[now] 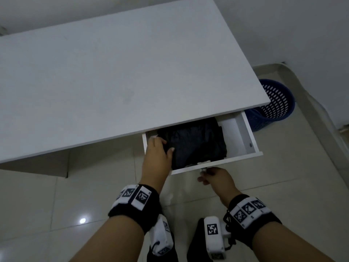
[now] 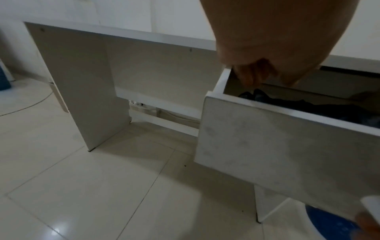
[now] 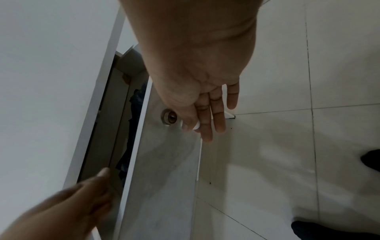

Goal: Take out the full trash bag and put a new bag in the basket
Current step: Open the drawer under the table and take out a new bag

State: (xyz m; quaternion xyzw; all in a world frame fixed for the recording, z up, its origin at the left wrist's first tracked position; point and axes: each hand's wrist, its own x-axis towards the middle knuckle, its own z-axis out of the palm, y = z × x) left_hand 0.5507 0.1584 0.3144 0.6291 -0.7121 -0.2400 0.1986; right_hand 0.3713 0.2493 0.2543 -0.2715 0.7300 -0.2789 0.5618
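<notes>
A white drawer [image 1: 251, 137] stands pulled out from under the desk top. Folded black trash bags [image 1: 198, 142] lie in it. My left hand [image 1: 166, 145] reaches into the drawer's left end, fingers and thumb curled on a fold of the top black bag. In the left wrist view its fingers [image 2: 252, 76] hang over the drawer rim above the bags [image 2: 329, 110]. My right hand [image 1: 205, 173] is at the drawer front, thumb and forefinger pinching the small knob [image 3: 197, 126]. The blue perforated basket [image 1: 275, 104] stands on the floor right of the desk, partly hidden by it.
The white desk top [image 1: 113, 72] fills the upper left, against the wall. A desk side panel [image 2: 82, 89] stands at the left with open knee room beside it. Pale floor tiles [image 1: 56, 214] lie below. My dark-clad feet [image 3: 370, 159] stand just behind the drawer.
</notes>
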